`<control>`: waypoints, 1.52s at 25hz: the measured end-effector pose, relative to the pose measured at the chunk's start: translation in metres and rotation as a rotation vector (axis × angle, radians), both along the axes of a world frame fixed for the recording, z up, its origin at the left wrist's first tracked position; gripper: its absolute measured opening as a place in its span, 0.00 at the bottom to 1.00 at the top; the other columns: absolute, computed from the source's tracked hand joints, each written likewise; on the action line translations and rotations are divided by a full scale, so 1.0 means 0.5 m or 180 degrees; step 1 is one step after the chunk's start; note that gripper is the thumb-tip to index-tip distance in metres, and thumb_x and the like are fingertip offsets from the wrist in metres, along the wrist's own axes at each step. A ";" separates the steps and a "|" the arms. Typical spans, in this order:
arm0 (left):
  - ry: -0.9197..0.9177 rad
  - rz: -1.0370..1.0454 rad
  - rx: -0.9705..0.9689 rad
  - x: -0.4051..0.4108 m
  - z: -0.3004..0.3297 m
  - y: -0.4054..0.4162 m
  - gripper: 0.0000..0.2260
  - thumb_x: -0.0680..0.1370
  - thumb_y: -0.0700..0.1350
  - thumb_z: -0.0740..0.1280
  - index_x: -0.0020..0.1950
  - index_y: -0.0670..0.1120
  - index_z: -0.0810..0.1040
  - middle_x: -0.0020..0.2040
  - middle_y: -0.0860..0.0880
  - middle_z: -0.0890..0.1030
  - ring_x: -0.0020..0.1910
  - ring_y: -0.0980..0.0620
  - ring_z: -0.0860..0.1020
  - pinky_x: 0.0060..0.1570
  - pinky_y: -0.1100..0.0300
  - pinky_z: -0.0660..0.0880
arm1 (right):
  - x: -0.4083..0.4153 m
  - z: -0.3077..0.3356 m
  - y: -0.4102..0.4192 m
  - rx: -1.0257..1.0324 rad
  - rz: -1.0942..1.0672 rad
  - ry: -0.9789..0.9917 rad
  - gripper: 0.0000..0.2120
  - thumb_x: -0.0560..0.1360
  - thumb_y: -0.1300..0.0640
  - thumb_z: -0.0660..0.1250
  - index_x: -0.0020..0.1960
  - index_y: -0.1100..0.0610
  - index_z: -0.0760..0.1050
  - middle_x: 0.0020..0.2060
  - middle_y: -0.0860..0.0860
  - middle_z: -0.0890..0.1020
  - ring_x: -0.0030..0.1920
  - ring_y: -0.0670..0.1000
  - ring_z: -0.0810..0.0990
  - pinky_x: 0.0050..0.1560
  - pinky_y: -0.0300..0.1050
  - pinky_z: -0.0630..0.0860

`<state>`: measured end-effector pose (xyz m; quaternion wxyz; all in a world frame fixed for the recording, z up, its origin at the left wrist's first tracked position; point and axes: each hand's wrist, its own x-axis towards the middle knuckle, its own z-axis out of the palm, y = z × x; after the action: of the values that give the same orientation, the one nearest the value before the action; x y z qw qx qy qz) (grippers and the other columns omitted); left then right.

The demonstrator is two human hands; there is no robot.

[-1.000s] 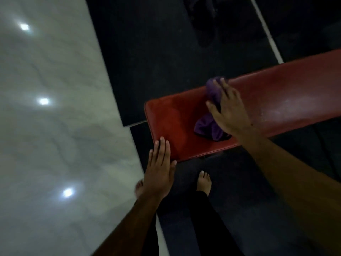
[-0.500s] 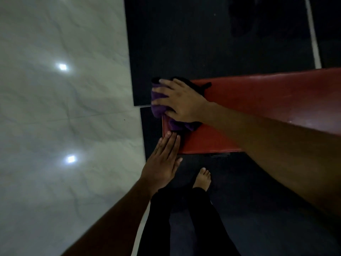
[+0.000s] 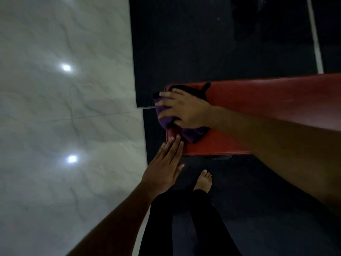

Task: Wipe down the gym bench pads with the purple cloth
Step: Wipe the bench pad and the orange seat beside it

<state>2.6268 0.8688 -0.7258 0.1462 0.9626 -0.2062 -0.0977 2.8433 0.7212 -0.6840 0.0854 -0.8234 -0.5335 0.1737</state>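
Observation:
A long red bench pad (image 3: 267,100) runs from the centre to the right edge. The purple cloth (image 3: 191,133) lies bunched on the pad's left end and hangs over that end. My right hand (image 3: 184,109) lies on top of the cloth, fingers spread and bent over it, pressing it onto the pad; much of the cloth is hidden under the hand. My left hand (image 3: 164,167) is flat with straight fingers, its fingertips resting on the pad's near left corner.
Dark rubber mats (image 3: 203,43) cover the floor under and behind the bench. Glossy pale tile (image 3: 64,108) fills the left side. A white line (image 3: 316,43) crosses the mat at top right. My bare foot (image 3: 203,181) and dark trouser legs stand below the pad.
My right hand has swept the cloth leftwards along the pad from its middle to the left end. The left hand has stayed at the near corner.

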 end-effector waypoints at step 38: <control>0.0642 -0.2173 0.0203 0.219 0.460 -0.914 0.29 0.85 0.55 0.56 0.84 0.51 0.53 0.83 0.51 0.57 0.82 0.52 0.55 0.80 0.51 0.48 | -0.713 0.562 -0.955 0.3717 -0.7737 0.1466 0.09 0.79 0.55 0.68 0.58 0.47 0.76 0.50 0.41 0.82 0.52 0.41 0.80 0.49 0.37 0.74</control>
<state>2.7361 0.4119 -0.4959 0.0946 0.8278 -0.4973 -0.2418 2.4866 0.2436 -0.4028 0.6006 -0.5659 0.5506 -0.1266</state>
